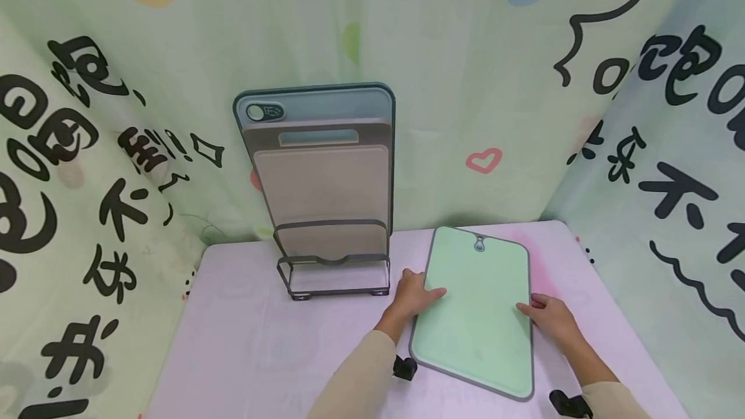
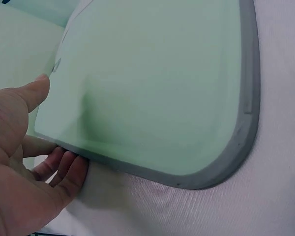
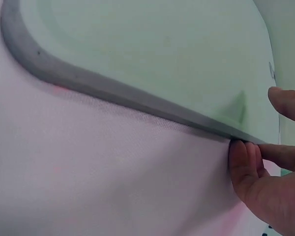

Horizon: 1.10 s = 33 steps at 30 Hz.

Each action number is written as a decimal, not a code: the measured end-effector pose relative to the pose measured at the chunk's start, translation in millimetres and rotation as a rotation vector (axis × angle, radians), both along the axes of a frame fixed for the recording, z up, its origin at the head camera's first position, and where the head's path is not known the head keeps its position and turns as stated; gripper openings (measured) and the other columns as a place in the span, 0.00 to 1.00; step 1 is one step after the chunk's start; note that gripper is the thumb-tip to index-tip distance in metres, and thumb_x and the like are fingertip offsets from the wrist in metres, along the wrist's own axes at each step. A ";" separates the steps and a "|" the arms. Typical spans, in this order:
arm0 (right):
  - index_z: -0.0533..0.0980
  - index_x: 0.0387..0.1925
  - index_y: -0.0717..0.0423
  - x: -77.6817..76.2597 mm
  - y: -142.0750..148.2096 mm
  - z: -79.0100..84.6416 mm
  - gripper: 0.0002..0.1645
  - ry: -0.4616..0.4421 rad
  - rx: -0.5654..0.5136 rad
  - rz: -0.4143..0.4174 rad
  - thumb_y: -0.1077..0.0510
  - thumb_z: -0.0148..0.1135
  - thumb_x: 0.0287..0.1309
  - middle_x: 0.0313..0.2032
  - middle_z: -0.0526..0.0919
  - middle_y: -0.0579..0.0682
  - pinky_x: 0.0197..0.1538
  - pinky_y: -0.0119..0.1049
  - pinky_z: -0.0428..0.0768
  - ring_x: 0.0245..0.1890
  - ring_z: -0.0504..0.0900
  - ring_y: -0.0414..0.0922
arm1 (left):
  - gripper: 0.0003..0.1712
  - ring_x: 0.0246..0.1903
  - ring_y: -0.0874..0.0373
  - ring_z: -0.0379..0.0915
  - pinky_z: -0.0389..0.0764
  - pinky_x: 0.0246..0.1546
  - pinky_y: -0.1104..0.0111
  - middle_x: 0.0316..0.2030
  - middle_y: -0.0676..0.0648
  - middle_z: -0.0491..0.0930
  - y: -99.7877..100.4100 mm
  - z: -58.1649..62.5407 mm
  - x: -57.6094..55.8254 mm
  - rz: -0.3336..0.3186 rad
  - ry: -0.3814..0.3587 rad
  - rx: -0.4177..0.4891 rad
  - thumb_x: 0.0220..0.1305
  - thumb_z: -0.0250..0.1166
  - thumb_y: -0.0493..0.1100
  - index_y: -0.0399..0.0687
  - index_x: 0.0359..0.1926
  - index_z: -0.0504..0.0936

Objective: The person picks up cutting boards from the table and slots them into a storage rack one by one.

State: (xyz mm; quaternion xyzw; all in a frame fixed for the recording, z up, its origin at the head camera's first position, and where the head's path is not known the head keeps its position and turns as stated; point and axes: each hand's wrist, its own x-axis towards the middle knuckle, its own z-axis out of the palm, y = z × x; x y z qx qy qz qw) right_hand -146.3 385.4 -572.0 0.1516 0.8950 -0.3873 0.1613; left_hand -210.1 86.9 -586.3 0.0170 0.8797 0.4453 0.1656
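A pale green cutting board [image 1: 474, 315] with a grey rim lies on the pink tablecloth, turned slightly askew. My left hand [image 1: 416, 295] is at its left edge; in the left wrist view the fingertips [image 2: 77, 164] touch the grey rim while the thumb stands raised over the surface. At the right edge is my right hand [image 1: 550, 319]. Its fingertips [image 3: 240, 150] meet the rim in the right wrist view, and that thumb too is lifted off the board, casting a shadow on it.
Left of the green board stands a black wire rack [image 1: 332, 292] holding upright boards, a beige one [image 1: 323, 186] in front of a larger blue-grey one [image 1: 343, 101]. Patterned curtains [image 1: 454, 83] hang close behind and at both sides of the table [image 1: 244, 341].
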 end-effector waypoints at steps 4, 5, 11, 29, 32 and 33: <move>0.54 0.71 0.83 0.0 -0.8 -2.4 0.51 0.016 -0.011 -0.007 0.43 0.59 0.73 0.69 0.61 0.80 0.69 0.63 0.68 0.70 0.62 0.75 | 0.34 0.43 0.51 0.72 0.85 0.50 0.56 0.52 0.39 0.69 1.1 0.2 0.0 0.019 -0.010 0.010 0.65 0.73 0.56 0.36 0.61 0.81; 0.54 0.72 0.82 0.0 -1.2 -2.5 0.50 0.017 -0.012 -0.011 0.43 0.59 0.73 0.70 0.61 0.80 0.70 0.63 0.68 0.71 0.62 0.74 | 0.33 0.43 0.51 0.72 0.85 0.49 0.55 0.52 0.39 0.70 1.2 0.2 0.1 0.023 -0.013 0.019 0.65 0.73 0.55 0.36 0.61 0.81; 0.56 0.70 0.83 0.6 -3.0 -5.4 0.46 0.038 -0.007 -0.029 0.47 0.58 0.74 0.68 0.64 0.80 0.69 0.63 0.71 0.68 0.66 0.73 | 0.34 0.45 0.50 0.71 0.84 0.52 0.54 0.51 0.40 0.69 0.4 -1.9 2.6 0.042 -0.040 0.060 0.65 0.73 0.54 0.38 0.64 0.79; 0.56 0.70 0.84 0.4 -7.2 5.8 0.44 0.031 -0.029 -0.075 0.46 0.52 0.77 0.70 0.59 0.81 0.71 0.64 0.67 0.71 0.61 0.74 | 0.27 0.52 0.49 0.75 0.83 0.55 0.54 0.60 0.34 0.72 -4.5 5.7 6.1 0.052 -0.087 0.197 0.69 0.70 0.46 0.39 0.64 0.80; 0.56 0.71 0.82 0.2 -7.6 7.2 0.44 0.050 -0.041 -0.082 0.47 0.51 0.77 0.69 0.61 0.80 0.68 0.62 0.72 0.67 0.69 0.71 | 0.22 0.48 0.51 0.78 0.85 0.51 0.56 0.55 0.36 0.80 -5.8 8.6 3.1 0.035 -0.065 0.197 0.69 0.68 0.44 0.39 0.60 0.81; 0.56 0.71 0.82 0.4 -7.7 6.9 0.43 0.055 -0.049 -0.086 0.47 0.52 0.77 0.69 0.62 0.80 0.67 0.61 0.74 0.65 0.71 0.70 | 0.21 0.46 0.52 0.79 0.85 0.49 0.57 0.52 0.37 0.82 -6.2 9.2 2.0 0.033 -0.057 0.193 0.70 0.68 0.43 0.40 0.59 0.82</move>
